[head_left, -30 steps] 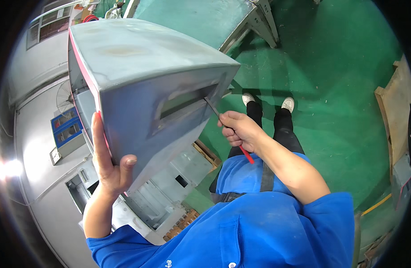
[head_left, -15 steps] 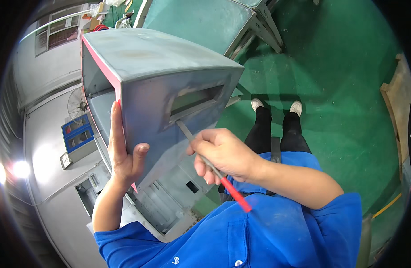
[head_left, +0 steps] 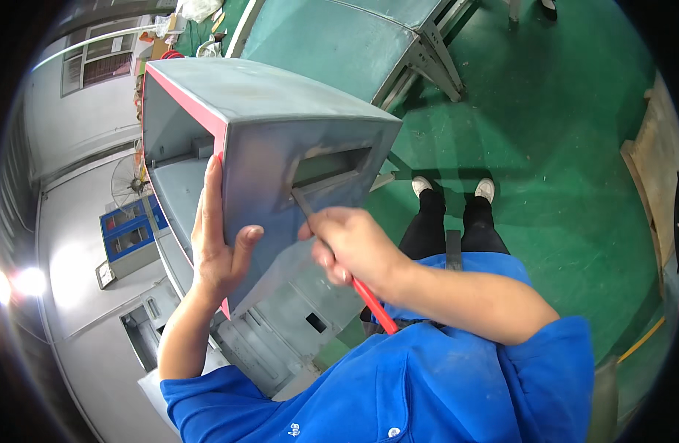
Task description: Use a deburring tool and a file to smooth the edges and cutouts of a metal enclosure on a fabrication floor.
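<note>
A large grey hollow metal housing (head_left: 280,125) with a red-painted edge is held up in front of me. My left hand (head_left: 218,247) grips its near left edge, thumb on the front face. My right hand (head_left: 350,247) holds a thin tool with a red handle (head_left: 373,303). The tool's metal tip (head_left: 301,201) rests against the lower lip of a rectangular slot (head_left: 332,164) in the housing's front face.
More grey housings (head_left: 280,336) lie below the held one. A teal metal table (head_left: 339,44) with angled legs stands behind on the green floor (head_left: 561,148). My black trousers and white shoes (head_left: 454,188) show below. A wooden board (head_left: 657,170) lies at the right.
My right hand has drawn in toward my chest and the tool's tip has slid along the slot toward its left end. The housing now sits lower and nearer the middle of the view.
</note>
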Demonstrator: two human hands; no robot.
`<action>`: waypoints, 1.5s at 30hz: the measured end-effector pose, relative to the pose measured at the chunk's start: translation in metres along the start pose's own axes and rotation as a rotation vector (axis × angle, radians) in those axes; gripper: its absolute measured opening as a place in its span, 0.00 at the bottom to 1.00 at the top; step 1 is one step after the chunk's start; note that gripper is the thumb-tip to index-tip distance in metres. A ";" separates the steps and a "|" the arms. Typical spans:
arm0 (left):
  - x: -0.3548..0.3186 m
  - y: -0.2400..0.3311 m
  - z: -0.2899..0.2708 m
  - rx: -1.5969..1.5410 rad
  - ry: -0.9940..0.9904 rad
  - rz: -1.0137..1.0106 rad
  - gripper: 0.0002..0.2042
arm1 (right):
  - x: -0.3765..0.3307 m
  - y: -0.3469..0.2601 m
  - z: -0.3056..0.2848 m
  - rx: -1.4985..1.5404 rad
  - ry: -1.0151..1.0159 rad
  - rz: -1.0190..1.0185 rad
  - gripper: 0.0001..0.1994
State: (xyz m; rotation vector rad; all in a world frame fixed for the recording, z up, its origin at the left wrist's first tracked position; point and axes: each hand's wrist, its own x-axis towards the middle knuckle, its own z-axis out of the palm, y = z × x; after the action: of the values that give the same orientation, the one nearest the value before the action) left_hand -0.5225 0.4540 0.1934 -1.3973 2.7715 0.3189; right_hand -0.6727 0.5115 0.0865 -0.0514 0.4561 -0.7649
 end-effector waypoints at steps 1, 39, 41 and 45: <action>0.002 -0.001 0.001 0.003 0.010 0.013 0.37 | 0.002 0.000 0.000 0.006 0.004 -0.009 0.13; -0.003 -0.005 0.004 -0.002 0.012 0.024 0.39 | -0.013 -0.012 -0.010 0.038 -0.079 0.153 0.12; -0.003 -0.002 0.002 0.014 0.007 0.016 0.39 | 0.002 -0.015 -0.015 0.012 -0.133 0.143 0.13; 0.000 -0.004 0.002 0.049 0.001 0.028 0.39 | 0.017 -0.016 -0.046 -0.297 -0.225 0.098 0.13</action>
State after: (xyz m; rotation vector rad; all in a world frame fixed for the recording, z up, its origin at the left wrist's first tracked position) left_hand -0.5192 0.4520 0.1910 -1.3502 2.7818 0.2484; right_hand -0.6919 0.4936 0.0421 -0.3863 0.3518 -0.5826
